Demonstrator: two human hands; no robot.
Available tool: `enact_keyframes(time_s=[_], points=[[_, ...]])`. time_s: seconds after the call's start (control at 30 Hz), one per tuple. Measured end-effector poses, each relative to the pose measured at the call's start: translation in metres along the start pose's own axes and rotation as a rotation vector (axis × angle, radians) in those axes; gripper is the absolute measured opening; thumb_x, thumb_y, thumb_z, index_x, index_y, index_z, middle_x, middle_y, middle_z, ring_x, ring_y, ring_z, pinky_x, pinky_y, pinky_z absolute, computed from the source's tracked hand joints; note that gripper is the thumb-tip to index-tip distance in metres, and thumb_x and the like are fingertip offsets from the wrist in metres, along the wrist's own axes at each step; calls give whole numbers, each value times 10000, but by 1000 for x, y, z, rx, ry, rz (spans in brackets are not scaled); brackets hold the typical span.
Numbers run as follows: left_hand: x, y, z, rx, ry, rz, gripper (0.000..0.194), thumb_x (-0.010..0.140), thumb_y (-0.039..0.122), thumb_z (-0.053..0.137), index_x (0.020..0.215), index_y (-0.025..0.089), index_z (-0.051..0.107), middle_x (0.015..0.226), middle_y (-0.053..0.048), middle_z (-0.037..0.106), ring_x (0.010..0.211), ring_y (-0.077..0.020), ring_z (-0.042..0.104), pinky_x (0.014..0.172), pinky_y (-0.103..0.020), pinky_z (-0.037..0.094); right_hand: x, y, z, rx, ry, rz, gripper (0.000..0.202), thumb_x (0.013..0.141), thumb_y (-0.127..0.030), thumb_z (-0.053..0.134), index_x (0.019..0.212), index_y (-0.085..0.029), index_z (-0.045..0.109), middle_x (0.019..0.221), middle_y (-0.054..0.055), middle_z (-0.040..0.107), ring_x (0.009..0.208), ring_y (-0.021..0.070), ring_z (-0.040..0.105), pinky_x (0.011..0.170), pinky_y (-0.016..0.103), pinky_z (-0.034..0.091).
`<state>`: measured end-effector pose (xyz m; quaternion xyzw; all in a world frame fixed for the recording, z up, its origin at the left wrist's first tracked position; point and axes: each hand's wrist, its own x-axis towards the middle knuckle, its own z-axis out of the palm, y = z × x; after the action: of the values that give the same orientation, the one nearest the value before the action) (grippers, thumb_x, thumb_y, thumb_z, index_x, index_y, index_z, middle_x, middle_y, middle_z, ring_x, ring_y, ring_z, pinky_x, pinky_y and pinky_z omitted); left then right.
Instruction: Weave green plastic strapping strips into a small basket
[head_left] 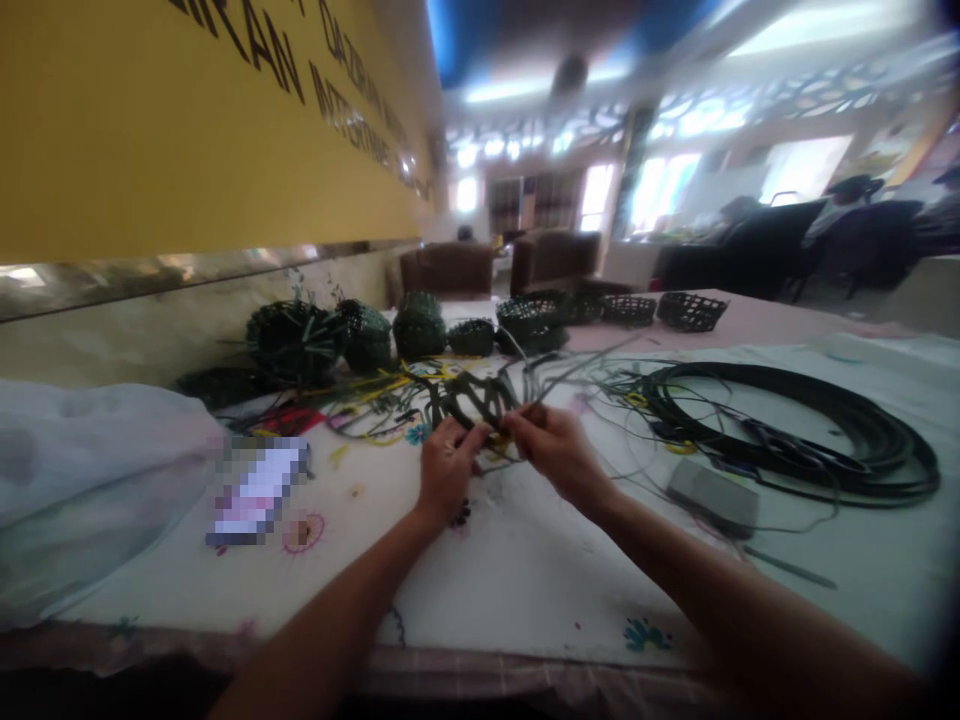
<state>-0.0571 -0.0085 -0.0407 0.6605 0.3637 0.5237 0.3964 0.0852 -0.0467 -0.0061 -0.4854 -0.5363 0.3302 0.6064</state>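
Observation:
Dark green strips, looped and woven together into a loose piece (476,393), stand over the middle of the table between my two hands. My left hand (448,462), with a ring on one finger, grips the near lower edge of this piece. At its right side, my right hand (551,445) pinches a strip with thumb and forefinger. Loose strip ends spread away to the upper right of the piece. The fingertips of both hands are close together, and some blur hides the exact strips between them.
Several dark woven baskets (418,325) line the table's back. A large coil of dark strip (892,440) lies right, beside a grey box (712,497). A pixelated phone-like object (259,495) and white plastic (90,490) are left. People sit in the background.

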Motion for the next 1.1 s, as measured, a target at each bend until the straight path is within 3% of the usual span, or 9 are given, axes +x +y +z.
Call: enact_keyframes(time_s=[0.1, 0.3, 0.53, 0.67, 0.87, 1.1], points=[[4, 1, -2, -84, 14, -65, 346, 793, 468, 641, 841, 127, 677, 713, 2, 581, 445, -69, 496, 354, -185, 432, 3, 2, -1, 158, 1, 105, 322, 746, -474, 658, 667, -175, 568, 414, -77, 437, 322, 54, 293, 298, 199, 193], [6, 2, -6, -191, -3, -137, 270, 734, 400, 710, 749, 136, 653, 492, 61, 513, 368, -51, 420, 397, -188, 432, 5, 5, -3, 228, 18, 110, 336, 760, -494, 649, 696, -178, 554, 421, -93, 435, 282, 44, 301, 263, 177, 215], [4, 6, -5, -266, 21, -149, 280, 687, 380, 739, 803, 140, 652, 727, 8, 645, 521, -87, 575, 483, -217, 523, 4, 10, -3, 158, -19, 128, 332, 813, -463, 603, 655, -180, 531, 366, -83, 432, 243, 48, 306, 247, 178, 196], [5, 5, -7, -251, -46, -214, 295, 702, 391, 723, 823, 131, 655, 631, 23, 626, 396, -61, 507, 397, -191, 449, 4, 14, -3, 212, -7, 170, 328, 815, -459, 605, 648, -190, 520, 374, -83, 422, 249, 51, 308, 245, 181, 232], [6, -1, -10, -307, -30, -191, 298, 696, 409, 741, 785, 144, 638, 656, 28, 646, 428, -52, 521, 444, -181, 441, 6, 18, -3, 243, 4, 244, 304, 800, -441, 618, 653, -194, 519, 390, -85, 424, 263, 50, 271, 244, 193, 297], [9, -7, -17, -348, -200, -225, 331, 724, 452, 711, 796, 132, 665, 682, 7, 670, 372, -22, 458, 449, -189, 433, 4, 15, -5, 164, -27, 257, 307, 818, -435, 585, 639, -198, 504, 372, -83, 416, 258, 51, 282, 246, 186, 268]])
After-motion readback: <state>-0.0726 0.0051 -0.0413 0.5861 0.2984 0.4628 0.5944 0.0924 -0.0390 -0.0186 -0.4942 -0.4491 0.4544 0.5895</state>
